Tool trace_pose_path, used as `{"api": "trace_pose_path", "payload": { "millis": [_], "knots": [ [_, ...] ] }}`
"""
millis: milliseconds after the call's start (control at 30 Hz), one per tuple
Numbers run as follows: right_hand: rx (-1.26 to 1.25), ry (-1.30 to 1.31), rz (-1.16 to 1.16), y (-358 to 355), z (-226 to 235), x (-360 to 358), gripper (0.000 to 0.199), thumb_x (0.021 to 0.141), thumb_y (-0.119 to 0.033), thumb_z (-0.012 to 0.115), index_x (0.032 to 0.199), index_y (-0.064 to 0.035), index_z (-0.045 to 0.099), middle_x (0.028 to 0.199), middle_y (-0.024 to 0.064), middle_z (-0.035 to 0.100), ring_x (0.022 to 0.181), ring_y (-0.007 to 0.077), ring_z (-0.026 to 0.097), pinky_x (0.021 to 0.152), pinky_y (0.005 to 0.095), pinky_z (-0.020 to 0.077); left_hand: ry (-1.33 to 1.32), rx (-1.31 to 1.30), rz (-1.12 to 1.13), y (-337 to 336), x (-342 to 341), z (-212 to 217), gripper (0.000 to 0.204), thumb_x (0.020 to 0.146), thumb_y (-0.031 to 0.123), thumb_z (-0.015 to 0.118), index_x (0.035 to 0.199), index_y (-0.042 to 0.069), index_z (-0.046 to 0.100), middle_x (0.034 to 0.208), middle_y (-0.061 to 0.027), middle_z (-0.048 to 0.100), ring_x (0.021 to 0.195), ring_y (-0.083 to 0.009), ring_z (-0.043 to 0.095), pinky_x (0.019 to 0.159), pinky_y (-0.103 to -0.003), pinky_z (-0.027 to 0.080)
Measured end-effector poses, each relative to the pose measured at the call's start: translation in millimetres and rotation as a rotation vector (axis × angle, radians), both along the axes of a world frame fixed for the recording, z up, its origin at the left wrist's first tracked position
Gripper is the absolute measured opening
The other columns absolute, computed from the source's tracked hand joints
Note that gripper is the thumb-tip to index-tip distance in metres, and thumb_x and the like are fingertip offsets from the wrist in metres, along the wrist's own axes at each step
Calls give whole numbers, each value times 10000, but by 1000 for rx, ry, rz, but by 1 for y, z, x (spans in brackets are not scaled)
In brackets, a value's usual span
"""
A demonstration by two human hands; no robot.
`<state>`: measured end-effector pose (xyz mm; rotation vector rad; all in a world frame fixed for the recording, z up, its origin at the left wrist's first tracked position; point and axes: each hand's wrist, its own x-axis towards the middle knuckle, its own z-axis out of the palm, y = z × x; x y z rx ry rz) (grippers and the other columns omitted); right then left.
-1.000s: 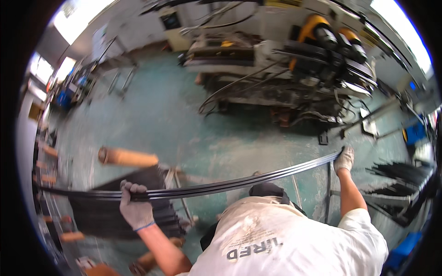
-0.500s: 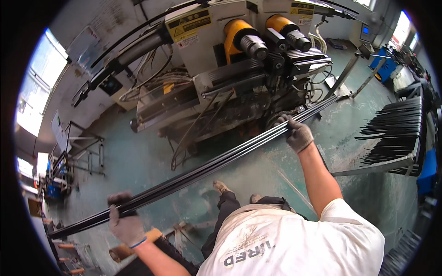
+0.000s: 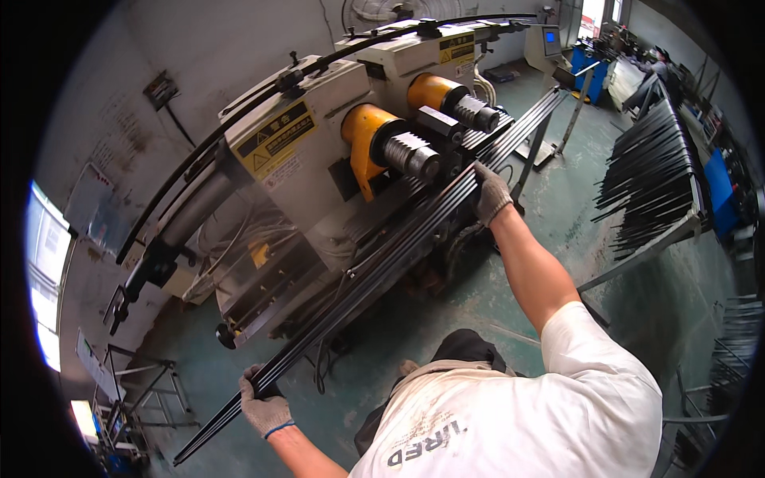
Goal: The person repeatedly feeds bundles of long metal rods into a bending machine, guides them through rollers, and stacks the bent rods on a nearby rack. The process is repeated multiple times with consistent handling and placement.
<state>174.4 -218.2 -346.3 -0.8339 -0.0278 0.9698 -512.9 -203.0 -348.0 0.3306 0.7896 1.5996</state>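
Both gloved hands are on the bars, a long black bundle running from lower left up to the machine at upper right. The left hand has its fingers curled around the bundle near its low end, over the green floor. The right hand, arm stretched out, has its fingers closed over the top of the bundle just beside the rollers. The two ribbed steel rollers stick out of yellow housings on the machine's front, and the bars lie right below them, along the machine's bed. The far end of the bundle runs on past the second roller toward a grey console with a small blue screen.

Off to the right, a rack carries many more black bars, fanned out and well apart from the ones in hand. A long curved black bar arches over the machine's top. At lower left, a metal frame stand sits near the bundle's low tip. The person's white shirt fills the bottom of the view.
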Motion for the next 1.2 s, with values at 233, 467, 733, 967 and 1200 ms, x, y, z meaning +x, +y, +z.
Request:
{"api": "trace_pose_path", "payload": {
  "millis": [233, 467, 733, 967, 1200],
  "knots": [
    [-41, -76, -82, 74, -11, 42, 321, 1024, -379, 713, 1096, -70, 760, 960, 74, 789, 833, 268, 743, 749, 424, 628, 41, -93, -70, 85, 89, -14, 276, 1158, 214, 587, 1136, -15, 739, 1183, -162, 776, 1161, -307, 732, 1145, -461, 560],
    [-208, -309, -72, 116, -53, 74, 430, 1060, -458, 677, 1059, -50, 814, 949, 83, 765, 792, 254, 695, 742, 412, 558, 36, -404, -124, 115, 192, 17, 337, 999, 375, 850, 1197, 109, 793, 1276, -27, 785, 1089, -138, 717, 812, -275, 548],
    [-272, -681, -205, 125, -85, 65, 298, 1004, -390, 718, 1033, -110, 816, 958, 125, 799, 850, 311, 766, 762, 441, 595, -14, -86, -100, 145, 110, -19, 363, 1168, 289, 587, 1261, -22, 750, 1286, -134, 770, 1233, -300, 717, 1185, -461, 535],
    [-314, -777, -227, 107, -86, 62, 206, 1002, -314, 725, 1022, -125, 804, 931, 135, 796, 849, 331, 771, 779, 429, 603, 69, -234, -27, 164, 131, -46, 409, 1154, 354, 620, 1237, -21, 762, 1328, -152, 764, 1272, -307, 705, 1210, -445, 495],
    [-145, -384, -340, 69, -56, 31, 289, 1095, -267, 703, 1161, 0, 791, 1024, 10, 770, 966, 119, 691, 873, 305, 556, -32, -155, -116, 137, 245, -12, 402, 1109, 330, 690, 1312, -10, 760, 1395, -154, 761, 1308, -318, 709, 1221, -482, 518]
  ]
}}
